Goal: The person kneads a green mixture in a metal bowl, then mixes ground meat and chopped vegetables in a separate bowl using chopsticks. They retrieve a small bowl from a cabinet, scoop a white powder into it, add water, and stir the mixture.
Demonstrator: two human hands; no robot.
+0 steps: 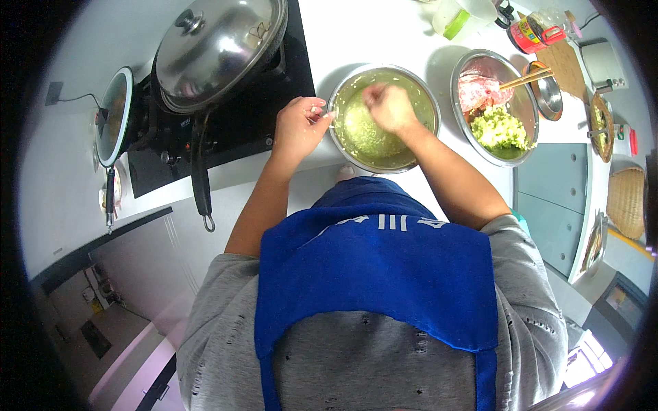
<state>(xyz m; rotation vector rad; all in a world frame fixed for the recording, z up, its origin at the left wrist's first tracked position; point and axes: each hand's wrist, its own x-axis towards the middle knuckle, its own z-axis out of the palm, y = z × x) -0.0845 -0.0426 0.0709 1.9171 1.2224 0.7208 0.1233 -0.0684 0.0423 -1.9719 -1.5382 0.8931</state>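
A steel bowl (435,110) stands on the white counter before me, with greenish liquid and finely chopped pale green vegetable (367,134) in it. My right hand (389,109) is over the inside of this bowl, its fingers curled and blurred; whether it holds anything cannot be told. My left hand (302,127) is at the bowl's left rim, fingers apart, with small bits stuck to the fingertips. To the right, a second steel bowl (459,123) holds raw minced meat (478,92) and a heap of chopped green vegetable (499,129). Wooden chopsticks (527,78) rest in the meat.
On the left, a black cooktop (231,138) bears a large lidded pan (221,51), its handle pointing towards me. A smaller lidded pan (114,118) stands farther left. Behind the second bowl are a small metal bowl (546,95), a red-labelled jar (527,35) and a green-trimmed plastic container (455,24).
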